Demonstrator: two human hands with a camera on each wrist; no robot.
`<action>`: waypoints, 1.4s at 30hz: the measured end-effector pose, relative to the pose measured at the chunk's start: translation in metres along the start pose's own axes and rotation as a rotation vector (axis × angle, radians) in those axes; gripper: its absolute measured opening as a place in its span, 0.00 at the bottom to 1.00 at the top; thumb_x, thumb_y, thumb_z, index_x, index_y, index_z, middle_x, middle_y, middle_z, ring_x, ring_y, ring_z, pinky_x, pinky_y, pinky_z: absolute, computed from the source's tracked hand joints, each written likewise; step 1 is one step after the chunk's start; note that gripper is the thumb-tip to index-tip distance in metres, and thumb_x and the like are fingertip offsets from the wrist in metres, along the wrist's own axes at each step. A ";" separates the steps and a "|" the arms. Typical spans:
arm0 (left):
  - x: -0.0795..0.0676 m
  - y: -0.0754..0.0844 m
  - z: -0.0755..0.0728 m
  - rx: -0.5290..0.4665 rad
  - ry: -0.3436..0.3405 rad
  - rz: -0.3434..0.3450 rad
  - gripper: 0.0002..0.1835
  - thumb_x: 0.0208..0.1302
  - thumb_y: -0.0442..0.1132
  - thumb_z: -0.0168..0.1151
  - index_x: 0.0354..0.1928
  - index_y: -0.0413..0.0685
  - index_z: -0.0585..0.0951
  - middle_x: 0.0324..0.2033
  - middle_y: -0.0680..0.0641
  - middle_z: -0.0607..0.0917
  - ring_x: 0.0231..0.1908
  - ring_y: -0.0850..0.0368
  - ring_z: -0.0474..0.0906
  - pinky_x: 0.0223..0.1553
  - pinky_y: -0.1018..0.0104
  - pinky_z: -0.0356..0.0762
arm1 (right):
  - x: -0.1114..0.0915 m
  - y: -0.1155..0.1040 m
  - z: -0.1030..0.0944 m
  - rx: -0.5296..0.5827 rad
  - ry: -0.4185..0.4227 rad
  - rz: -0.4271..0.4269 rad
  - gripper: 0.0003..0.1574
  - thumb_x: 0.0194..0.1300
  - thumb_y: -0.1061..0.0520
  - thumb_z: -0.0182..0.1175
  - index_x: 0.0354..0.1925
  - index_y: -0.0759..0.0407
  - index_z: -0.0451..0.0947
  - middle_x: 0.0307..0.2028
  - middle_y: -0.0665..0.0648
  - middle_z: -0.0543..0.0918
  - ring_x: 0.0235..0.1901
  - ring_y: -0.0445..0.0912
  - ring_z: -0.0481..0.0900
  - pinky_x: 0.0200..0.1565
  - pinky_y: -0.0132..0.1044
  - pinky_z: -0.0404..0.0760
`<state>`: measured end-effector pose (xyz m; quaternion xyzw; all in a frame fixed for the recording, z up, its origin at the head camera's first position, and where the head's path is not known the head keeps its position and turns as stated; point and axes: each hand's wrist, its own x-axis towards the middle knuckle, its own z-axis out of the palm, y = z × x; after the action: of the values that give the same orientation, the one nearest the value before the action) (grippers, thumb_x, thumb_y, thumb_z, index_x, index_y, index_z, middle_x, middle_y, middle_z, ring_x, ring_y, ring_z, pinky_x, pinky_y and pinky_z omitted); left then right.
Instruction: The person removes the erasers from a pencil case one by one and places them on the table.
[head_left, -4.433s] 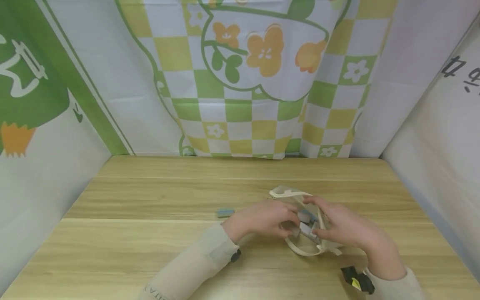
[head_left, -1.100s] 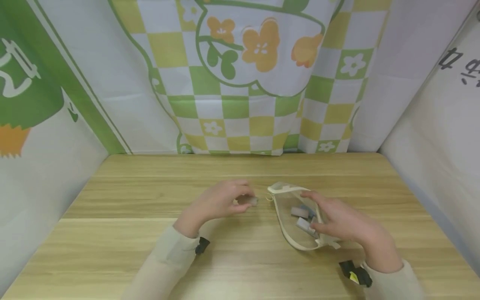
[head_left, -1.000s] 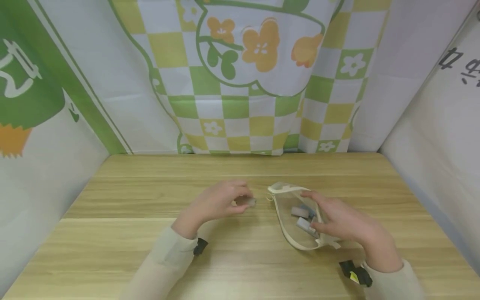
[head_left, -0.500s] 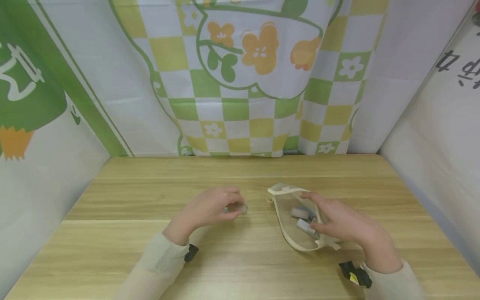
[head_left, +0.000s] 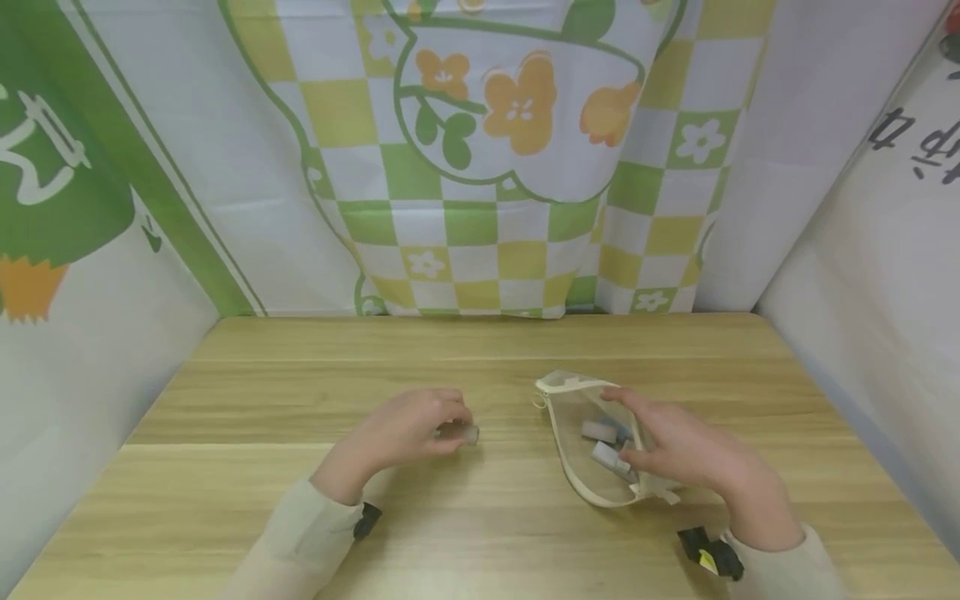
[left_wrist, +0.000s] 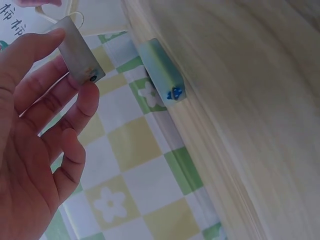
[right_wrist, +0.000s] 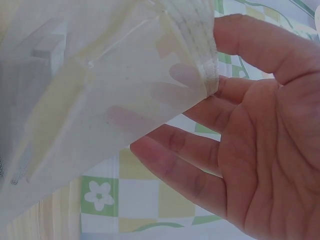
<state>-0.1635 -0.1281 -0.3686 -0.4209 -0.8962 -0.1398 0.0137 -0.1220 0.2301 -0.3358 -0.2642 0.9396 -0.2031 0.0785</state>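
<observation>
My left hand (head_left: 408, 429) pinches a small grey eraser-like block (left_wrist: 80, 50) between thumb and fingertips, held low over the table left of the pouch. Beyond it in the left wrist view, a blue-green block (left_wrist: 163, 70) with a dark blue print lies on the table; the hand mostly hides it in the head view. A translucent pouch with a cream zip edge (head_left: 564, 392) lies with its mouth wide. Several blocks sit inside, one pinkish grey (head_left: 598, 431) and one whitish (head_left: 611, 460). My right hand (head_left: 678, 442) holds the pouch's right edge between thumb and fingers.
The wooden table (head_left: 262, 400) runs back to a green and yellow checked curtain (head_left: 517, 225). White fabric walls (head_left: 885, 275) stand at both sides. A zip ring (head_left: 540, 400) hangs at the pouch's left corner.
My left hand has come out of the pouch with the grey block and moved left and toward me, to where the blue-green block lies. The right hand keeps holding the pouch.
</observation>
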 end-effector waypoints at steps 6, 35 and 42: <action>-0.002 -0.002 0.004 -0.012 -0.043 -0.014 0.09 0.61 0.42 0.68 0.42 0.50 0.86 0.33 0.57 0.81 0.30 0.66 0.73 0.35 0.73 0.75 | -0.002 0.002 -0.001 -0.006 0.011 -0.008 0.46 0.59 0.56 0.68 0.70 0.63 0.60 0.50 0.66 0.84 0.27 0.35 0.74 0.50 0.53 0.81; -0.002 -0.004 0.014 -0.063 -0.131 -0.051 0.05 0.63 0.42 0.67 0.38 0.52 0.86 0.35 0.58 0.84 0.34 0.67 0.77 0.41 0.70 0.79 | -0.002 0.000 -0.004 0.002 0.008 -0.020 0.47 0.59 0.54 0.69 0.71 0.60 0.60 0.35 0.54 0.82 0.22 0.34 0.69 0.47 0.48 0.81; -0.001 -0.004 0.016 -0.038 -0.153 -0.047 0.04 0.62 0.43 0.68 0.34 0.53 0.85 0.31 0.60 0.81 0.31 0.68 0.74 0.38 0.71 0.78 | -0.002 0.000 -0.004 0.012 0.002 -0.016 0.47 0.58 0.55 0.70 0.70 0.61 0.60 0.51 0.65 0.83 0.25 0.35 0.71 0.48 0.49 0.82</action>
<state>-0.1646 -0.1268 -0.3846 -0.4092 -0.9015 -0.1245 -0.0664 -0.1214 0.2326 -0.3321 -0.2712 0.9362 -0.2098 0.0777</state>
